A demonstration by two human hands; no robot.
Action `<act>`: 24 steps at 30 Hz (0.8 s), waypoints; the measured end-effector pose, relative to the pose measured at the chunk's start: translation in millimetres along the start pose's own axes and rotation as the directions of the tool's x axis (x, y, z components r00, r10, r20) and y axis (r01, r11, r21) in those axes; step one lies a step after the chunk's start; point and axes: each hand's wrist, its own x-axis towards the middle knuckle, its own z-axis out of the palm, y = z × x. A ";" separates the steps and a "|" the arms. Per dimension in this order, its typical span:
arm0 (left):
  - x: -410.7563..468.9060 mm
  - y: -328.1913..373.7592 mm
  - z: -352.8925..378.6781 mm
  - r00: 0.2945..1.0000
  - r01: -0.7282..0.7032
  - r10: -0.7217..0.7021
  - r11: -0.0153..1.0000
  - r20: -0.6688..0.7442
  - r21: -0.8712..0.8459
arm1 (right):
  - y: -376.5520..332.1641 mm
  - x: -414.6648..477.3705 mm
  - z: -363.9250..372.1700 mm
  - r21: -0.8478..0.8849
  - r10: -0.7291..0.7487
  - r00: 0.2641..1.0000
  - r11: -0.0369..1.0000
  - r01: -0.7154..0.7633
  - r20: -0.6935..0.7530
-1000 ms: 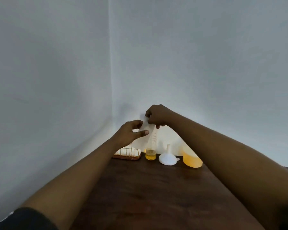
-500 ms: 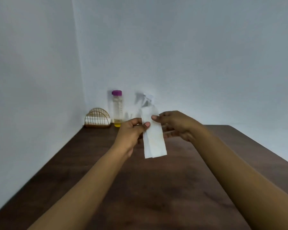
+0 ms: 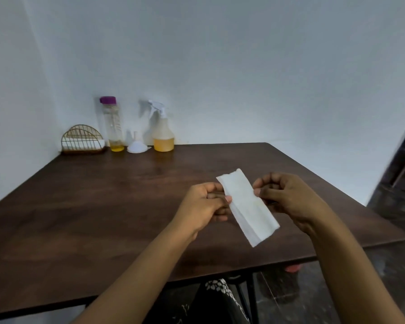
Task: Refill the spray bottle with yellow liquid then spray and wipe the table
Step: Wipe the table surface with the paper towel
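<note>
A dark wooden surface (image 3: 103, 218) fills the corner of a pale-walled room. Above its near part, the left hand (image 3: 204, 206) and the right hand (image 3: 288, 199) both pinch one folded tissue (image 3: 246, 206), thumb against fingertips, one hand on each long edge. The tissue seems to hang in the air. Its long axis runs from far-left to near-right, and the near end is free.

The spray bottle (image 3: 163, 136) stands at the far edge by the wall, with yellow liquid in its lower part. From the spray bottle, the tissue is well apart, toward the person and to the right. Just left of the spray bottle is a white funnel (image 3: 137, 146), then a tall bottle (image 3: 114, 127), then a wire holder (image 3: 82, 139).

I judge that wiping comes next. The left hand is the nearer one to the spray bottle.
</note>
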 end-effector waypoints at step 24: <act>-41.7 -60.4 -29.5 0.976 0.076 0.187 0.187 -0.111 0.979 | 78.7 -7.8 80.8 -0.879 0.032 0.974 0.437 0.189 0.225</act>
